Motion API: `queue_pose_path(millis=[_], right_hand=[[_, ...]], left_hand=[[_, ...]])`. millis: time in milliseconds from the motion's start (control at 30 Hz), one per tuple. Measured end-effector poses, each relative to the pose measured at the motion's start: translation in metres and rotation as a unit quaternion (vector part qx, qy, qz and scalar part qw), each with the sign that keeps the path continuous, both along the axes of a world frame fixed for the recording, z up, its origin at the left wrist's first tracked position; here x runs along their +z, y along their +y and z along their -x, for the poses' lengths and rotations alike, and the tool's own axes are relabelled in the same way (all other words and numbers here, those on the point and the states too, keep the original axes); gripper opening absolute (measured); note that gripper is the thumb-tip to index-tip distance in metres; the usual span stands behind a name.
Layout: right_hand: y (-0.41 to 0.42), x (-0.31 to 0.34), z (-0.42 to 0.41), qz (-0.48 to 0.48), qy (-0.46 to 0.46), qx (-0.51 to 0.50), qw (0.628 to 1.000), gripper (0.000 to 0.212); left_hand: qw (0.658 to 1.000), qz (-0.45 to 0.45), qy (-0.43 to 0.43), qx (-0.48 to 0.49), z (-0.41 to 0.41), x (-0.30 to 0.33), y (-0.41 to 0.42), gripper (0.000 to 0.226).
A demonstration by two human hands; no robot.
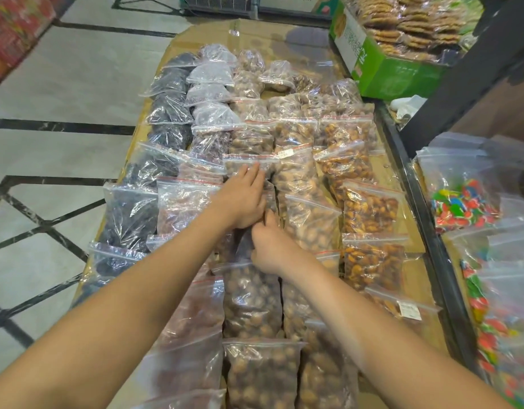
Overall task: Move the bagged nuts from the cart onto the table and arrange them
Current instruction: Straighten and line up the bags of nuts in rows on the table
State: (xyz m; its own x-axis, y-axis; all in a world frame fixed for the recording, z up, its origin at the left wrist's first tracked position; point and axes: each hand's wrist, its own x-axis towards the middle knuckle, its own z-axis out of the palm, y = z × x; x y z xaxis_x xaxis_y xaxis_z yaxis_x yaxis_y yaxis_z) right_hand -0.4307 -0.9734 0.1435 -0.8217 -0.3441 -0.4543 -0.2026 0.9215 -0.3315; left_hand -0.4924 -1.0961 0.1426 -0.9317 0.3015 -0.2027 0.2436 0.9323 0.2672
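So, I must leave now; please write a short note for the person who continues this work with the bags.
Left hand: flat on a bag of brown nuts in the middle column, no closed grip visible.
Right hand: fingers pinching the edge of a bag just below the left hand; which bag exactly is unclear.
Bags lie in overlapping columns on the cardboard-covered table: dark ones left, brown nuts centre, orange-brown ones right.
The cart is not in view, so what remains to move is unknown. Finish straightening the middle column.

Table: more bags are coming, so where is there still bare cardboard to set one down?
Bare cardboard shows at the far end, beyond the last bags and left of the green box. A thin strip runs along the right edge beside the black rail. The middle, under both hands, is packed.
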Motion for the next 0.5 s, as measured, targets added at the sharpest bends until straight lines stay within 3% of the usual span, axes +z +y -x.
queue_pose_path(millis=[300,500], right_hand=[[0.009,-0.007,-0.005,0.010,0.015,0.000,1.000,0.082],[0.011,-0.011,-0.006,0.045,0.021,-0.027,0.998,0.061]], left_hand=[[0.997,0.054,-0.060,0.009,0.019,-0.022,0.003,0.087],[0.991,0.054,-0.116,0.038,0.018,-0.009,0.021,0.102]])
